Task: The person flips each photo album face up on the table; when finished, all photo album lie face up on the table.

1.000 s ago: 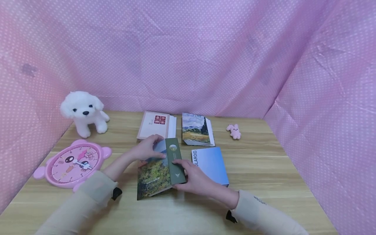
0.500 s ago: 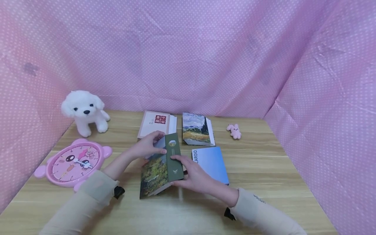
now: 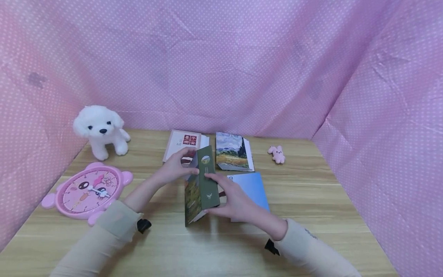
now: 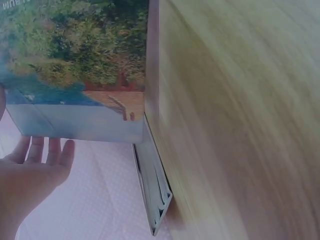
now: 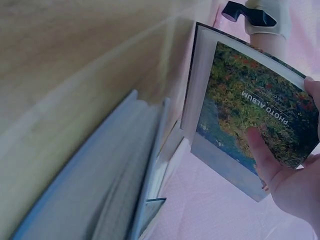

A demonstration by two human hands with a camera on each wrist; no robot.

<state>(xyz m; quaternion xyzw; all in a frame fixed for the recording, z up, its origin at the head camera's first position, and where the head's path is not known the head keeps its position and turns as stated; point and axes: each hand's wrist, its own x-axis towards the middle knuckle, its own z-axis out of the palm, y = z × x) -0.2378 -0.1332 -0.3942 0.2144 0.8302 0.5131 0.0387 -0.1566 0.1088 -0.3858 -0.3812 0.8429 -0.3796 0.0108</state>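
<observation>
The left hand (image 3: 175, 166), thumb and fingers parted, grips the far end of a green-spined photo album (image 3: 209, 184) tilted between it and the right hand (image 3: 234, 199), which pinches the near end. A blue album (image 3: 252, 187) lies on the table (image 3: 207, 252) just beyond the right hand.

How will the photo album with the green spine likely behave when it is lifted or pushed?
The green-spined photo album is probably fairly stiff, since it looks flat and unbent in both wrist views. Held tilted, it would likely tip over if the left hand and right hand let go.
</observation>
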